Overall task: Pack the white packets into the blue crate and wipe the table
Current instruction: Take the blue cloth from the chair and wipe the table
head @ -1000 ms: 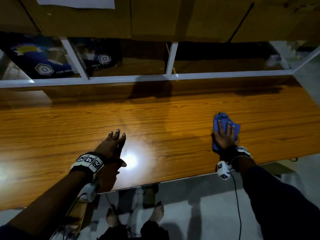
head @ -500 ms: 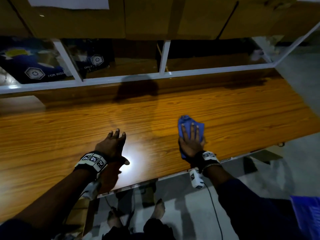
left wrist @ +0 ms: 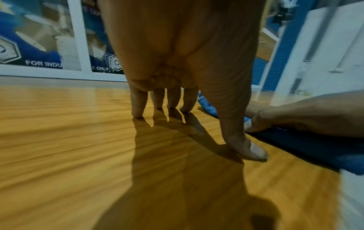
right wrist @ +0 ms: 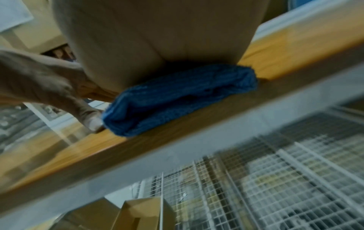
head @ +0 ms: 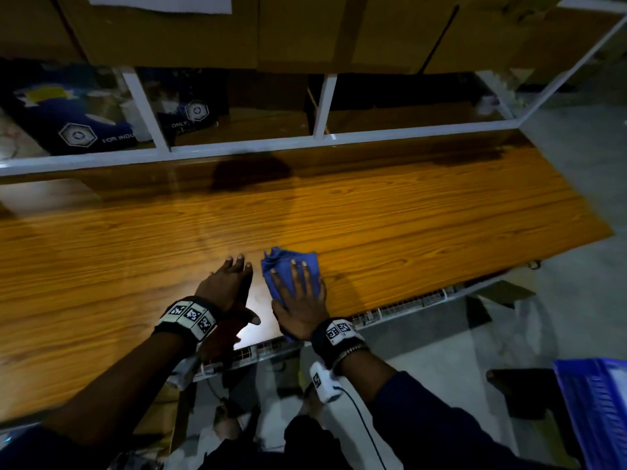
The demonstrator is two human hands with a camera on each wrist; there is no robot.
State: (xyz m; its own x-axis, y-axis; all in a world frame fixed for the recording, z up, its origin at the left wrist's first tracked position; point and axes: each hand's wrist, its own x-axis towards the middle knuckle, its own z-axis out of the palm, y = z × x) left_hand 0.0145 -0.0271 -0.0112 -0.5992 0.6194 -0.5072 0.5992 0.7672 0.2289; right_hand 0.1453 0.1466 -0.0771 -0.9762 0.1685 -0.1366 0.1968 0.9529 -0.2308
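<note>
Since the earlier frames, the blue cloth (head: 291, 271) has been carried leftward along the near edge of the wooden table (head: 424, 232), from well right of the left hand (head: 228, 287) to just beside it; the left hand has kept its spot.

Head view: the right hand (head: 298, 300) is laid flat on the cloth, fingers straight, pressing it down. The left hand is spread flat on the bare wood, thumb out toward the cloth. A blue crate (head: 597, 412) is seen at the far right on the floor side, cut by the frame edge; something pale is glimpsed inside, but its contents cannot be told. Printed bags (head: 78, 120) are stored in the white-framed shelf (head: 159, 130) beyond the table.

Left wrist view: straight fingertips (left wrist: 138, 109) and thumb are planted on the wood; nothing is held. The right thumb is seen pressed on the cloth's edge.

Right wrist view: the cloth (right wrist: 177, 99), folded thick, is pinned under the palm at the table's near edge. A wire mesh (right wrist: 275, 179) and a cardboard box (right wrist: 141, 214) lie below; the box's contents cannot be told.
</note>
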